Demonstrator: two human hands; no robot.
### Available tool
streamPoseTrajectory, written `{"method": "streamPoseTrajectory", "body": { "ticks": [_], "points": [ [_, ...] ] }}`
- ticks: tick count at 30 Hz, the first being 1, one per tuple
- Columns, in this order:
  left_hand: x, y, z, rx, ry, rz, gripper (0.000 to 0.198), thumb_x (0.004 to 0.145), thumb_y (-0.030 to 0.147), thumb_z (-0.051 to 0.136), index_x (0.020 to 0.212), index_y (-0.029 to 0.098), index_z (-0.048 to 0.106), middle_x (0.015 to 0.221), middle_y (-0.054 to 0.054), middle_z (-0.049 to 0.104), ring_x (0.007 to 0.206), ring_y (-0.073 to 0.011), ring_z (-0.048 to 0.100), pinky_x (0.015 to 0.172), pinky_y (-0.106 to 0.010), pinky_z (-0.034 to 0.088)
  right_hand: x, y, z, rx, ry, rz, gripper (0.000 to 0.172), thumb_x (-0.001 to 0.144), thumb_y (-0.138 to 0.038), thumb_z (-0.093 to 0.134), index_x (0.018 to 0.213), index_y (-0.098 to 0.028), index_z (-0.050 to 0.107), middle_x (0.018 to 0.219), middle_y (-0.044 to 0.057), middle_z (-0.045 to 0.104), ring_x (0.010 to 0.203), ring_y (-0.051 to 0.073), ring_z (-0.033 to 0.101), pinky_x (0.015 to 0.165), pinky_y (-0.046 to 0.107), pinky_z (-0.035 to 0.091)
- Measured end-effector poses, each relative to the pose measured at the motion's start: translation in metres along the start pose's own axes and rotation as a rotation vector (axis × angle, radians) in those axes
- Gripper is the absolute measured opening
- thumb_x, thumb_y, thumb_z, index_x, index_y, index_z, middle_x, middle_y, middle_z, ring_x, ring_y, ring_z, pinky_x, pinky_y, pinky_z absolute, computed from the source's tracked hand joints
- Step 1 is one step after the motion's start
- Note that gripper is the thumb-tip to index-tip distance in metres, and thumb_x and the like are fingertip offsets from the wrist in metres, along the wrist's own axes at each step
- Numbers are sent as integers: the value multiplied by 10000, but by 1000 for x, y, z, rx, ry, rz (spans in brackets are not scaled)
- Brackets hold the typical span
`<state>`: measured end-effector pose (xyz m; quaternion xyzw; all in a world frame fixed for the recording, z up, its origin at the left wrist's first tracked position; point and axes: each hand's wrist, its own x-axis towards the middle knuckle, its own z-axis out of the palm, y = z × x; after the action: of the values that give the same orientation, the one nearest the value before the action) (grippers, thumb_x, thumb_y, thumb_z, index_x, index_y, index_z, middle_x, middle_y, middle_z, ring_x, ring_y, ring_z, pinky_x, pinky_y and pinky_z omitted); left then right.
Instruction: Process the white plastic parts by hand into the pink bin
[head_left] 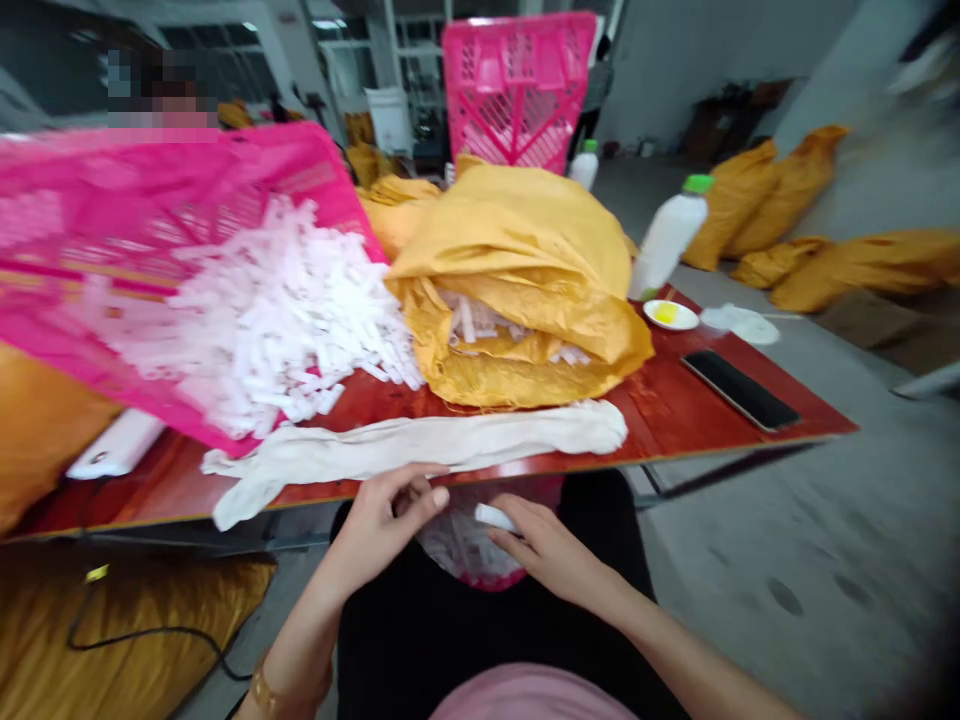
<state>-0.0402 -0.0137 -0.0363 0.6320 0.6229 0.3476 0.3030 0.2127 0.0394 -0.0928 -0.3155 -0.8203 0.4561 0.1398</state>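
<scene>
My right hand (551, 550) pinches a small white plastic piece (495, 518), which looks like a short tube, between thumb and fingers. Across from it, my left hand (394, 515) is loosely curled with a gap between thumb and fingers; nothing shows in it. Both hands are over my lap, just in front of the table edge. Below them, between my legs, a pink-rimmed container (491, 580) with whitish pieces is partly hidden. A long white cloth (420, 443) lies along the table's front edge, close beyond my left hand.
A tilted pink basket (315, 165) spills many white pieces (300, 310) onto the red table (667, 415). Behind the cloth sits an open yellow sack (525, 230) of similar pieces. A phone (739, 388), a small dish (670, 314) and a green-capped bottle (670, 240) stand at right.
</scene>
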Motion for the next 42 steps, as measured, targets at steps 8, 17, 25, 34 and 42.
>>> {"method": "streamPoseTrajectory", "body": {
  "ticks": [8,17,25,34,42],
  "points": [
    [74,-74,-99,574,563,-208,230,892,359,581,766,170,610,707,-36,589,706,-213,589,643,-298,376,10,6,-38,-4,-319,43,406,948,-387,613,1306,-198,652,1249,136,695,1165,291,651,997,405,511],
    [93,-94,-81,533,442,-127,236,777,346,656,611,205,566,679,-29,504,660,-217,544,654,-324,430,196,-31,-143,-327,439,44,211,991,-190,486,1026,-112,679,1070,138,719,1001,220,650,899,306,448],
    [40,-50,-70,161,453,-75,359,853,546,650,940,198,662,913,-49,657,778,-200,597,713,-318,484,274,-24,-124,-367,513,125,300,958,-248,536,1157,-36,611,1146,246,681,1055,297,647,878,325,455],
    [19,-23,-22,-477,332,-147,448,830,544,713,1058,164,647,893,-75,740,818,-217,707,784,-348,565,216,1,-139,-482,301,83,338,1037,-281,413,1140,-99,678,1047,110,739,904,200,669,775,250,461],
    [11,-1,-5,-507,405,-135,426,834,530,709,1050,164,683,1021,-90,746,925,-216,703,841,-339,560,175,4,-136,-735,248,188,468,1008,-452,533,1304,-90,560,1110,258,691,1035,372,657,887,446,445]
  ]
}}
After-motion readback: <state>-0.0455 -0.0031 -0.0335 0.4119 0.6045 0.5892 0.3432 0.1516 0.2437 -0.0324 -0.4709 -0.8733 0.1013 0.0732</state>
